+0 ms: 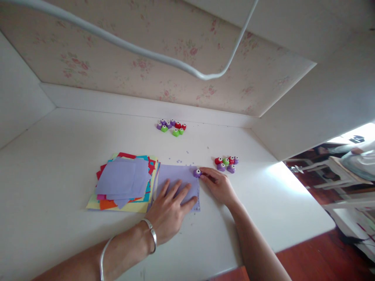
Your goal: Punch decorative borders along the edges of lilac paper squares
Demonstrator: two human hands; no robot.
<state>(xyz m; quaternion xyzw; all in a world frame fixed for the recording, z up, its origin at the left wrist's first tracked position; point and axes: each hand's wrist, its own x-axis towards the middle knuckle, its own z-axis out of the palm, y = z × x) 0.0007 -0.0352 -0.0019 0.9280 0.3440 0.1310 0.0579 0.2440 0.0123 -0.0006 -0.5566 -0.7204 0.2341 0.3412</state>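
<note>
My left hand (170, 208) lies flat with fingers spread on a lilac paper sheet (175, 176) on the white table (58, 156). At the sheet's upper right corner sits a small purple paper punch (197, 173). My right hand (216, 184) rests beside it, fingertips closed against the punch. A stack of coloured paper squares (124, 183), lilac on top, lies just left of the sheet.
A cluster of small red, green and purple punches (226, 164) lies right of my right hand. Another cluster (171, 127) sits near the back wall. Tiny paper bits (178, 160) dot the table. A white cable (146, 52) hangs overhead. Furniture stands at the far right.
</note>
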